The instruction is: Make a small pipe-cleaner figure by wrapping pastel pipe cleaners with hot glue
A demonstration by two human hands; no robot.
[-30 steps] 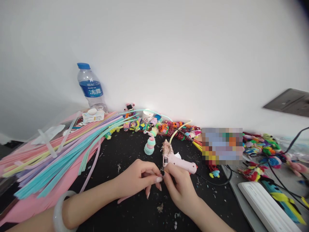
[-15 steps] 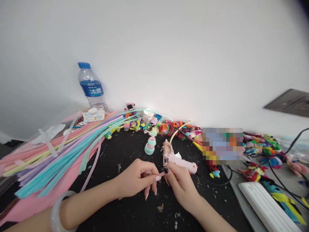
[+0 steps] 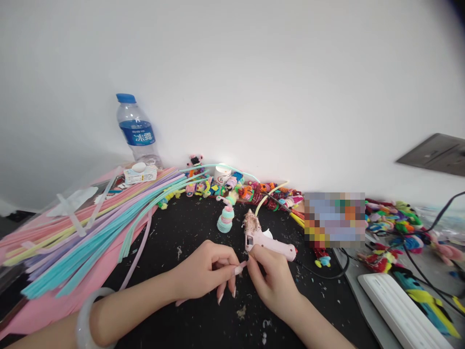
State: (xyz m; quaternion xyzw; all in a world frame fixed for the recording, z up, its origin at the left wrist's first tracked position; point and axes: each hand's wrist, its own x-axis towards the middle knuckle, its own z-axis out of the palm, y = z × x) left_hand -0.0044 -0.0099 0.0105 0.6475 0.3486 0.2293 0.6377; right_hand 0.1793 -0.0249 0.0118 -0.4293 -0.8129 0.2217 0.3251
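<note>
A pink pipe cleaner (image 3: 243,264) is pinched between the fingertips of my left hand (image 3: 209,271) and those of my right hand (image 3: 271,274). Its short stretch shows in the gap, and a pink bit peeks out below my left palm. Just beyond my right hand, a pink glue gun (image 3: 271,244) lies on its side, its nozzle end crusted with brown residue. To its left stands a small fuzzy figure (image 3: 225,220) of mint and pink coils. Most of the pipe cleaner is hidden by my fingers.
Bundled pipe cleaners (image 3: 87,237) spread over a pink sheet at left, before a water bottle (image 3: 137,131). Colourful fuzzy figures (image 3: 250,192) line the wall. At right are a white power strip (image 3: 399,310), cables and more figures. Glue scraps dot the black table (image 3: 203,325).
My right thumb has rolled inward, so its dark nail is now mostly turned away. Both hands stay close together with the pink pipe cleaner between them.
</note>
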